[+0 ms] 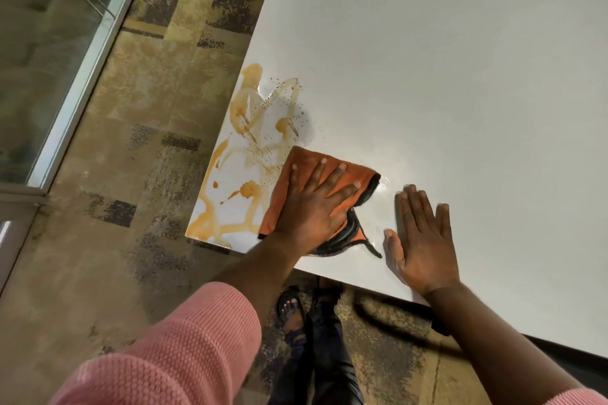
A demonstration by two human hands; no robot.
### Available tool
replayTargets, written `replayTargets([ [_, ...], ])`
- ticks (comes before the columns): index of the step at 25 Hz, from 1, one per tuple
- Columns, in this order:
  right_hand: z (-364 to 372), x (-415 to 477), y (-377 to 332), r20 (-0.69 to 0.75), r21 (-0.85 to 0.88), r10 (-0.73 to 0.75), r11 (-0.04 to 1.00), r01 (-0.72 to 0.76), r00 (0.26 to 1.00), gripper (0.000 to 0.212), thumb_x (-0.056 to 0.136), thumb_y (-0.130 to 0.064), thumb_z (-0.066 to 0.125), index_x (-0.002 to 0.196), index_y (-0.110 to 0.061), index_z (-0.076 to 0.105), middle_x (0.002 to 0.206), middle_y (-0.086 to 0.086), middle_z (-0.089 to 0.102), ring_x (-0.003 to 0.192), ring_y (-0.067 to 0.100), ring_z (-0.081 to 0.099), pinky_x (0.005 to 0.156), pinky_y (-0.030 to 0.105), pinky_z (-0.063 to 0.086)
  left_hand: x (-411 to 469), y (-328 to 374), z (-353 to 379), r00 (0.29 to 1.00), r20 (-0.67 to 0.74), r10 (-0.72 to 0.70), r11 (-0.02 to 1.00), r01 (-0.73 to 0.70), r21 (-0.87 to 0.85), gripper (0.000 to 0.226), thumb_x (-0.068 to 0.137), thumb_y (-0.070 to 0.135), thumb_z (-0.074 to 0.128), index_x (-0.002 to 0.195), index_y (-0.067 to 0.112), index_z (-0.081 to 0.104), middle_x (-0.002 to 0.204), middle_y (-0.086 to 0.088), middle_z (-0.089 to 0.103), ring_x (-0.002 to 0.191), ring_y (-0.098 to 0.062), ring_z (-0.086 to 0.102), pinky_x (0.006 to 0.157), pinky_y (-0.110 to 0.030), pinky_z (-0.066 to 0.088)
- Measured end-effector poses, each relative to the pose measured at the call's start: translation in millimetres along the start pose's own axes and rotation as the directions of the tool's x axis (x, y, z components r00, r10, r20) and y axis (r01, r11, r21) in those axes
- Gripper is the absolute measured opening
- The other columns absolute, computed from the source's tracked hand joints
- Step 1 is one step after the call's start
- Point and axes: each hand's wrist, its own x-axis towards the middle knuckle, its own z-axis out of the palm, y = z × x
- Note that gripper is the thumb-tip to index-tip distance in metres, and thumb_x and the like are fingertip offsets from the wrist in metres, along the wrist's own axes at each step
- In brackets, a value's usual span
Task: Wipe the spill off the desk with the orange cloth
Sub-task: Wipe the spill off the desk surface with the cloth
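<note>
An orange-brown spill (246, 154) streaks the near left corner of the white desk (444, 76), with dark specks scattered through it. The orange cloth (296, 161), folded and edged in black, lies flat at the spill's right edge. My left hand (316, 204) presses down on the cloth with fingers spread. My right hand (421, 237) rests flat and empty on the desk just right of the cloth, near the front edge.
Patterned brown carpet (131, 174) surrounds the desk. A glass partition with a metal frame (85, 52) runs along the left. My feet in sandals (289, 309) show below the desk's front edge.
</note>
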Motion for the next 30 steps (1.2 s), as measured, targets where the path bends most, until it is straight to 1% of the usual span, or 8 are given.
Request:
replayTargets([
  [6, -0.8, 20.7, -18.3, 0.017, 0.018, 0.022, 1.000, -0.022, 1.000, 0.070, 0.103, -0.044, 0.021, 0.164, -0.011, 0.012, 0.173, 0.008, 0.005, 0.160, 0.021, -0.003, 0.128, 0.055, 0.002, 14.9, -9.9, 1.4, 0.990, -0.095, -0.103, 0.994, 0.099, -0.038, 0.055, 0.099, 0.053, 0.033, 0.153, 0.041, 0.041, 0.169, 0.001, 0.028, 0.158, -0.033, 0.016, 0.120, -0.071, 0.009],
  [9, 3.6, 20.5, -16.6, 0.002, 0.008, 0.011, 1.000, -0.012, 1.000, 0.070, 0.103, -0.044, 0.022, 0.164, -0.010, 0.014, 0.173, 0.008, 0.007, 0.160, 0.022, -0.002, 0.128, 0.055, 0.002, 6.7, -2.7, 4.8, 0.989, -0.086, -0.123, 0.991, 0.118, -0.066, 0.056, 0.098, 0.051, 0.033, 0.153, 0.038, 0.042, 0.169, 0.000, 0.028, 0.158, -0.034, 0.015, 0.120, -0.071, 0.009],
  [14, 3.0, 20.5, -17.1, -0.014, 0.027, 0.001, 1.000, -0.001, 1.000, 0.070, 0.104, -0.044, 0.024, 0.164, -0.009, 0.016, 0.173, 0.010, 0.010, 0.160, 0.024, 0.001, 0.128, 0.056, 0.005, -45.5, 21.2, 22.4, 0.990, -0.104, -0.098, 0.991, 0.088, -0.097, 0.061, 0.094, 0.048, 0.044, 0.154, 0.037, 0.037, 0.171, 0.001, 0.021, 0.159, -0.033, 0.007, 0.122, -0.066, -0.003],
  [17, 2.2, 21.3, -17.1, -0.007, 0.023, 0.008, 1.000, -0.008, 1.000, 0.070, 0.103, -0.044, 0.026, 0.163, -0.008, 0.017, 0.173, 0.010, 0.010, 0.160, 0.024, 0.003, 0.128, 0.057, 0.005, -75.0, 30.6, 34.7, 0.993, -0.085, -0.087, 0.996, 0.085, -0.034, 0.066, 0.094, 0.051, 0.045, 0.157, 0.039, 0.030, 0.172, 0.002, 0.017, 0.160, -0.032, 0.004, 0.123, -0.067, 0.000],
  [23, 1.8, 20.9, -17.3, 0.004, 0.004, 0.014, 1.000, -0.014, 1.000, 0.071, 0.102, -0.044, 0.023, 0.164, -0.009, 0.016, 0.173, 0.009, 0.009, 0.160, 0.024, 0.003, 0.127, 0.057, 0.006, -56.6, -7.6, 22.3, 0.997, -0.073, -0.032, 0.999, 0.029, -0.040, 0.061, 0.096, 0.048, 0.042, 0.156, 0.041, 0.033, 0.170, 0.005, 0.021, 0.159, -0.029, 0.012, 0.123, -0.065, 0.002],
  [26, 2.0, 21.0, -18.5, 0.008, -0.006, 0.014, 1.000, -0.014, 1.000, 0.071, 0.102, -0.043, 0.024, 0.164, -0.009, 0.015, 0.173, 0.009, 0.008, 0.160, 0.024, 0.002, 0.127, 0.057, 0.005, -41.7, -34.3, 12.1, 0.992, -0.077, -0.101, 0.995, 0.099, -0.031, 0.062, 0.097, 0.047, 0.041, 0.157, 0.042, 0.028, 0.171, 0.004, 0.021, 0.159, -0.028, 0.011, 0.123, -0.066, 0.005],
  [28, 1.7, 21.0, -19.2, 0.023, -0.007, 0.017, 1.000, -0.017, 1.000, 0.071, 0.102, -0.043, 0.023, 0.164, -0.009, 0.013, 0.173, 0.008, 0.006, 0.160, 0.024, 0.001, 0.127, 0.057, 0.005, -31.3, -60.1, 1.5, 0.978, -0.106, -0.180, 0.984, 0.177, -0.037, 0.058, 0.101, 0.046, 0.038, 0.158, 0.039, 0.032, 0.170, 0.002, 0.023, 0.158, -0.030, 0.014, 0.123, -0.067, 0.009],
  [30, 2.7, 19.3, -18.8, 0.027, -0.004, 0.022, 1.000, -0.022, 0.999, 0.071, 0.103, -0.043, 0.021, 0.164, -0.008, 0.012, 0.173, 0.008, 0.004, 0.160, 0.024, -0.001, 0.127, 0.058, 0.005, -29.0, -80.4, -5.5, 0.958, -0.133, -0.254, 0.967, 0.247, -0.065, 0.055, 0.104, 0.046, 0.030, 0.158, 0.036, 0.035, 0.170, 0.002, 0.023, 0.159, -0.029, 0.014, 0.123, -0.065, 0.008],
])
